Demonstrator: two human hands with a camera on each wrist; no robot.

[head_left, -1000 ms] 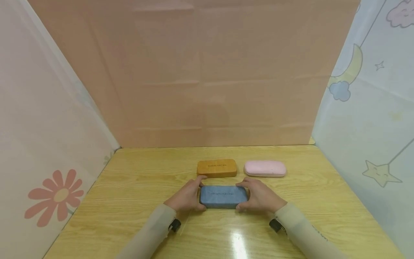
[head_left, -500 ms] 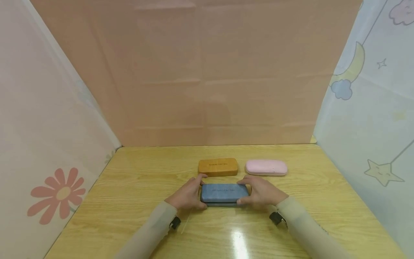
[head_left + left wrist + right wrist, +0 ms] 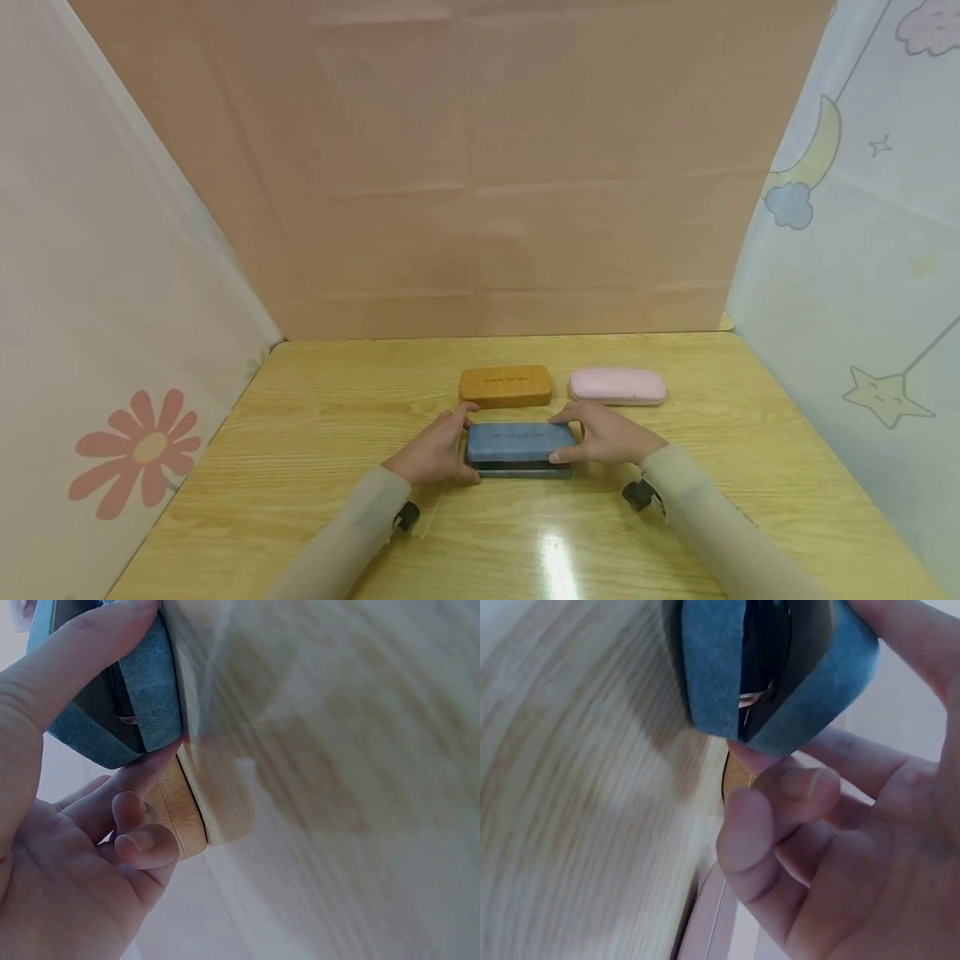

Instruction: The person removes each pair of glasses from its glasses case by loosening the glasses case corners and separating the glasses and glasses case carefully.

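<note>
A blue glasses case (image 3: 517, 442) lies on the wooden table, its lid partly raised along the front. My left hand (image 3: 431, 452) grips the left end, thumb at the lower half's front and fingertips at the back. At the other end my right hand (image 3: 613, 435) pinches the lid, thumb on its front edge. In the right wrist view, a dark object with a copper-coloured metal piece (image 3: 754, 698) shows inside the gap. The left wrist view shows the same gap from the other end, with my thumb (image 3: 97, 652) on the lower half.
Behind the blue case lie an orange glasses case (image 3: 506, 387) and, to its right, a pink glasses case (image 3: 617, 387). A tan cloth (image 3: 480, 167) hangs at the table's (image 3: 322, 383) back edge. Patterned cloths (image 3: 862, 275) stand on both sides.
The blue case's lid was closed one second ago. Its front edge has risen with my right thumb, and the gap has widened. My left hand has stayed at the lower half.
</note>
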